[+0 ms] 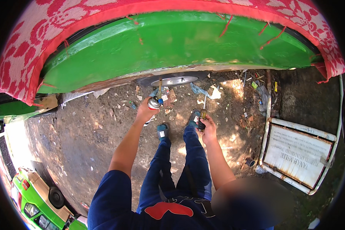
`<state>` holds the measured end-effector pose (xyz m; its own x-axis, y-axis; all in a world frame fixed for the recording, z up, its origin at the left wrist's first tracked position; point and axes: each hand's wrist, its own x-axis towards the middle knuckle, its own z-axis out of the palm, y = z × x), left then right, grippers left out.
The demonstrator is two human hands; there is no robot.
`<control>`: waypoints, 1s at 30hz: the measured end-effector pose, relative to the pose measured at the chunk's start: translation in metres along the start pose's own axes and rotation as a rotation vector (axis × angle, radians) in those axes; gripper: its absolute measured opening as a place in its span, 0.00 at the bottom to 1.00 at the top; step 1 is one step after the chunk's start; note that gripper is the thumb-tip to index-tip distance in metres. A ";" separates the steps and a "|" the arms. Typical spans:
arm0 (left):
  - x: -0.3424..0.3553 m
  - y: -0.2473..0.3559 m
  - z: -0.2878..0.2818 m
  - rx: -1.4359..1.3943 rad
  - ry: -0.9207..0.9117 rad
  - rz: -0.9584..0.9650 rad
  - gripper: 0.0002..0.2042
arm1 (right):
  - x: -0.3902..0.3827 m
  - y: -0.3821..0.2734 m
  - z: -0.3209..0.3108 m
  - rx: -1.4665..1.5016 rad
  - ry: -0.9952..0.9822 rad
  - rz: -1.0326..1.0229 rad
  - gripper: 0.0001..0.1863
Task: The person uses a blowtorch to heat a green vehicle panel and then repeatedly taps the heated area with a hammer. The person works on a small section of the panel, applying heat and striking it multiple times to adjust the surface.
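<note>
My left hand (145, 111) is closed round a silver canister (153, 102) with a blue fitting and a metal nozzle on top, pointing up toward a wheel (175, 80). My right hand (206, 128) grips a screwdriver (203, 115) with a yellowish and dark handle, its thin metal shaft pointing away from me. Beyond both hands is a green panel (172, 38), partly draped with a red and white floral cloth (19, 53).
Dirt ground (84, 134) has scattered scraps around my shoes (162, 131). A rusty-framed white signboard (295, 153) lies at right, near a small dark container (250, 161). Another green panel (11, 109) is at left; a green and tan vehicle (36, 199) stands lower left.
</note>
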<state>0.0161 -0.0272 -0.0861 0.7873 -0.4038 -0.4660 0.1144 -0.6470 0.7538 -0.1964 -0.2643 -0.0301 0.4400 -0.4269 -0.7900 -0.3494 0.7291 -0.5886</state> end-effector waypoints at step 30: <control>0.013 0.057 0.034 0.037 -0.142 0.097 0.40 | 0.004 -0.007 -0.030 0.168 0.045 -0.035 0.13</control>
<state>0.0124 -0.0909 -0.0649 0.6998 -0.5510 -0.4546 0.0176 -0.6228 0.7822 -0.2170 -0.2873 -0.0343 0.4104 -0.4748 -0.7785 -0.1897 0.7906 -0.5822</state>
